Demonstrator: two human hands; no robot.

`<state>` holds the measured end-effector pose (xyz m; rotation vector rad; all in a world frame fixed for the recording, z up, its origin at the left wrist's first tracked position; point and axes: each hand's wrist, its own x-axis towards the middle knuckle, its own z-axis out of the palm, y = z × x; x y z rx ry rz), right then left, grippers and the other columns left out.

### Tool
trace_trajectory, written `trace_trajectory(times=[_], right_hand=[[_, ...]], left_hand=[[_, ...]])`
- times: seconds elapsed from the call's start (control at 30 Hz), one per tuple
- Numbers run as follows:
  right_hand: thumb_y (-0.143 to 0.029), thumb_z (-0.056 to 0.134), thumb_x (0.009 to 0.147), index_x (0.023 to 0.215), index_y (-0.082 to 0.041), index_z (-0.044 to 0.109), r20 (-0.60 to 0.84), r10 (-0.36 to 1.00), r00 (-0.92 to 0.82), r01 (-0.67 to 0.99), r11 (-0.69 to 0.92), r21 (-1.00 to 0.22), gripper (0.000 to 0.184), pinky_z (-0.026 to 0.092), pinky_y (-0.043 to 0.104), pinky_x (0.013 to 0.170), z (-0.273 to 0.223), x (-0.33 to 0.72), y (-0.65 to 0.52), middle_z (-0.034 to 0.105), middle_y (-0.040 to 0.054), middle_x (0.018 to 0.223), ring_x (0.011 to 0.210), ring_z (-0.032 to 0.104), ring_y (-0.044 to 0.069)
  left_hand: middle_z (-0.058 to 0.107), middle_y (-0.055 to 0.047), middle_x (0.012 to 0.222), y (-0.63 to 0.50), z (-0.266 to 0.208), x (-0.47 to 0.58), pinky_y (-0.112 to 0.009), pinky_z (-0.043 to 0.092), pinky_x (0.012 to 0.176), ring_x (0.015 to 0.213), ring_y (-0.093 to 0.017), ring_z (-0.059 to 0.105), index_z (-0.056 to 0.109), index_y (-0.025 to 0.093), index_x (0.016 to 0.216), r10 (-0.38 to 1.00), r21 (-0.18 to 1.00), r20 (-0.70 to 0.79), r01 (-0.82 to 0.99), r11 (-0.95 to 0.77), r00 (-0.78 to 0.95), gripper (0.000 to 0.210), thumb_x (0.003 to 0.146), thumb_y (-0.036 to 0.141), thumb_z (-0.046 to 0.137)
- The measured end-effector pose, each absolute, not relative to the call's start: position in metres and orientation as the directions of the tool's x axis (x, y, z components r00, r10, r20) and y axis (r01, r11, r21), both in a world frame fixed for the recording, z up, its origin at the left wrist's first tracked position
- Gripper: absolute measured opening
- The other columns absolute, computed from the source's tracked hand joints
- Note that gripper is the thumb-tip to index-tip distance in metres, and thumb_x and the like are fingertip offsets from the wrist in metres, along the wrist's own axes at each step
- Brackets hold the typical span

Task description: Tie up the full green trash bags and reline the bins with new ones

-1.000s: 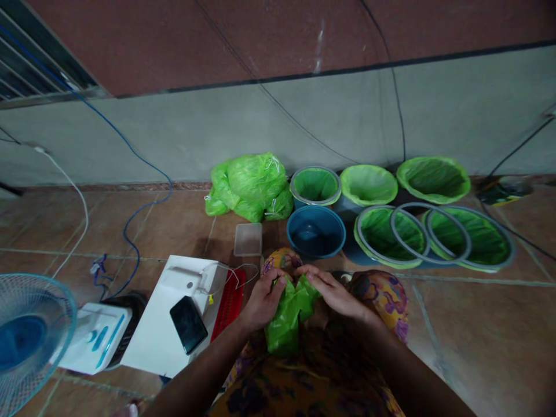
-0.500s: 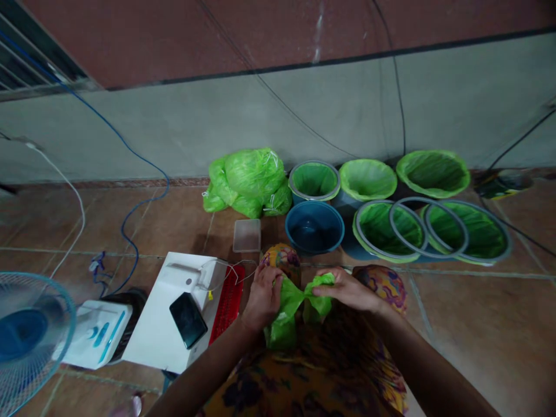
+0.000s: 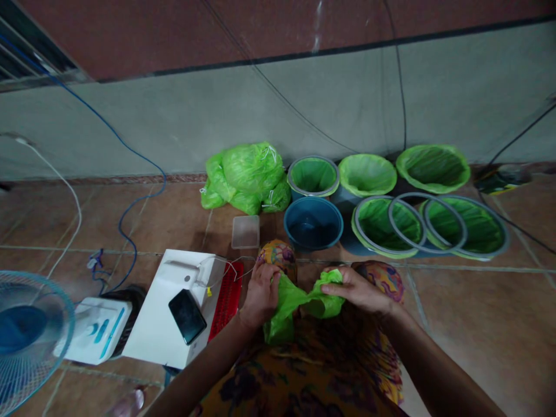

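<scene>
Behind the blue tub [image 3: 313,234] rises a two-colour wall [image 3: 182,124], red above and pale grey below. A tiled floor [image 3: 482,315] spreads beneath the tub. Lined bins [image 3: 354,244] stand directly behind the tub and to its right, their green liners turned over or held by the rims. A white box [image 3: 150,327] sits well to the tub's left, on the near side, and a fan [image 3: 37,330] stands farther left, cut off by the edge of view. Bulging tied green bags [image 3: 247,176] rest behind the tub and to its left, near the wall. A grey ring [image 3: 390,220] lies across two lined bins right of the tub.

On the near side of the tub, the left hand [image 3: 259,292] is slightly left of it and the right hand [image 3: 360,289] slightly right. Both hold one crumpled green bag [image 3: 289,301], just nearer than the tub. The left grip is closed on one part, fingers curled over it; the right grip pinches the other bunched end, thumb on top. Between them, the plastic narrows.

A shallow clear container [image 3: 245,231] lies just left of the tub. A dark phone [image 3: 187,315] rests on the white box, farther left and nearer.
</scene>
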<state>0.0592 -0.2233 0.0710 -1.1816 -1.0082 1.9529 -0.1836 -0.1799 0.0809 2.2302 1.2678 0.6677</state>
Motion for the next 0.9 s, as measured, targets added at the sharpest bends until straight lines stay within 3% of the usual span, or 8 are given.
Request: trace_trajectory(times=[0.5,0.9], right_hand=[[-0.029,0.076,0.071,0.080,-0.015,0.063,-0.440,0.825,-0.355,-0.202,-0.527,-0.825,0.020,0.043,0.021,0.060,0.065,0.072,-0.236,0.062,-0.0019,0.071,0.062,0.054,0.009],[-0.031,0.076,0.071,0.079,-0.015,0.064,-0.463,0.830,-0.312,-0.222,-0.537,-0.814,0.021,0.044,0.022,0.060,0.062,0.075,-0.241,0.063,-0.0007,0.071,0.061,0.055,0.010]], left_hand=[[0.060,-0.005,0.083,-0.182,0.073,-0.179,-0.038,0.046,0.086,0.085,-0.019,0.055,0.052,0.019,0.086,0.848,0.566,0.218,0.645,-0.513,0.483,0.015,0.091,0.016,0.038],[0.059,-0.004,0.081,-0.182,0.070,-0.179,-0.037,0.047,0.086,0.084,-0.018,0.055,0.051,0.020,0.086,0.840,0.546,0.255,0.646,-0.534,0.479,0.011,0.089,0.014,0.042]])
